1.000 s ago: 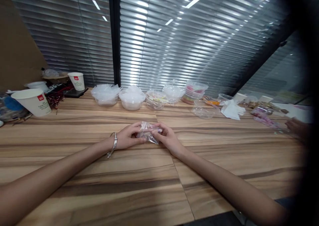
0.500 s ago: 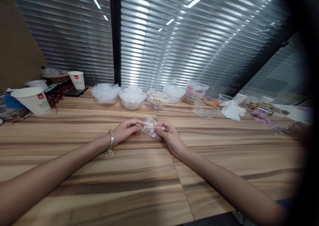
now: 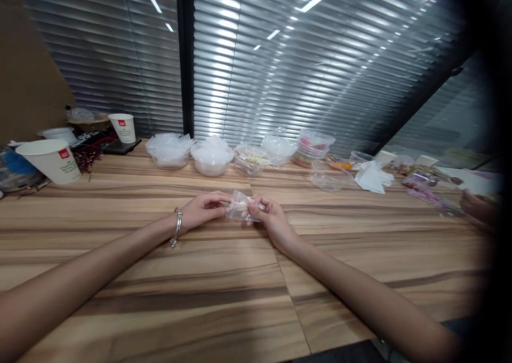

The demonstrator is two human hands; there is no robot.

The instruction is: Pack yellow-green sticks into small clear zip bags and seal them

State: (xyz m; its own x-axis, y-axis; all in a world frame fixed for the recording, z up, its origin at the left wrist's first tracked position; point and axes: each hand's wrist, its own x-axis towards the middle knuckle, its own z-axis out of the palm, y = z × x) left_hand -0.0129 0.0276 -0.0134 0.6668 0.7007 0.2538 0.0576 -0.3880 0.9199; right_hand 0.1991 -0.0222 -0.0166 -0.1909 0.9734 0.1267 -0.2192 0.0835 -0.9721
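Between my hands, just above the wooden table point(image 3: 224, 277), is a small clear plastic bag point(image 3: 237, 208) with pale and pinkish contents too small to make out. My right hand point(image 3: 274, 219) pinches the bag's right side between thumb and fingers. At its left edge, my left hand point(image 3: 203, 209) has thumb and fingertips closed on the plastic. A silver bracelet point(image 3: 176, 228) circles the left wrist.
Bowls holding clear bags point(image 3: 170, 149) and white bags point(image 3: 212, 157) line the back by the blinds, with more clear containers point(image 3: 314, 145) further right. Paper cups point(image 3: 50, 160) stand left. A crumpled tissue point(image 3: 374, 176) and another person's hand point(image 3: 478, 208) are at right.
The small bag has turned and bunched slightly between my hands, and my left fingers have closed in on its edge. The other person's hand at right has shifted a little.
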